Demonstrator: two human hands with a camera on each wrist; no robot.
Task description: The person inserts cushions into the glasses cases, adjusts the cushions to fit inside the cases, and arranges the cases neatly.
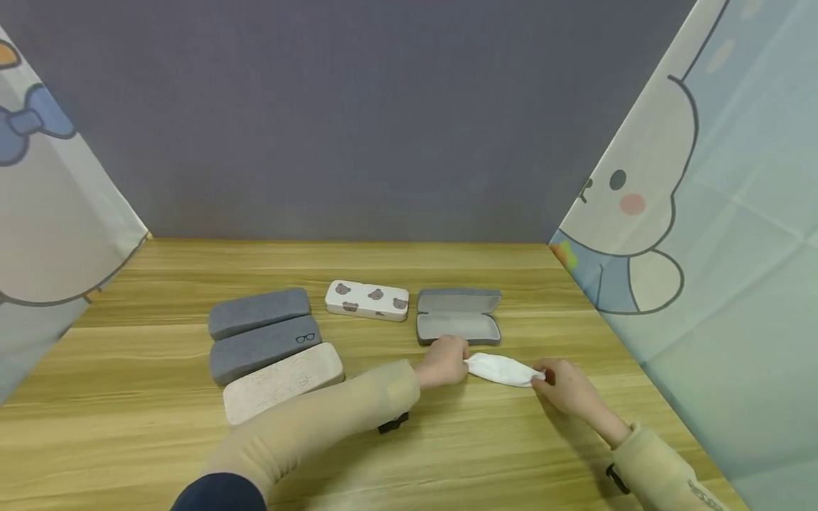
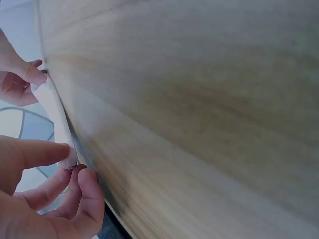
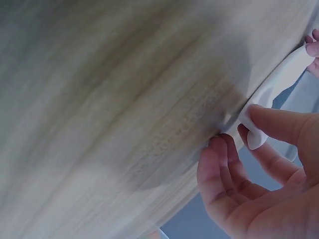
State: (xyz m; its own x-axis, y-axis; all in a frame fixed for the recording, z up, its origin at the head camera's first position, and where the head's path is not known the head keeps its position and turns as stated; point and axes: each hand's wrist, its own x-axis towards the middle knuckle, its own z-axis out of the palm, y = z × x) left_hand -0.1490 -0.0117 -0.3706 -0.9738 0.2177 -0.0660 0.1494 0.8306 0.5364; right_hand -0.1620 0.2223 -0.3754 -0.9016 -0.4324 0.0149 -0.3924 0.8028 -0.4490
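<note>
A narrow, folded white cloth (image 1: 501, 369) stretches between my two hands, low over the wooden table. My left hand (image 1: 443, 360) pinches its left end between thumb and forefinger, and my right hand (image 1: 569, 387) pinches the other end. In the right wrist view a small flap of the cloth (image 3: 255, 137) hangs past the right thumb. Whether anything is wrapped inside cannot be told. Just behind the left hand stands an open grey glasses case (image 1: 459, 328), its lid tipped back and its light lining showing.
Left of the open case lies a closed white case with bear prints (image 1: 367, 301). Farther left, two grey cases, a plain one (image 1: 258, 312) and one with a glasses print (image 1: 265, 351), lie beside a cream case (image 1: 281, 383) partly behind my left sleeve. A grey wall (image 1: 351, 142) closes the back.
</note>
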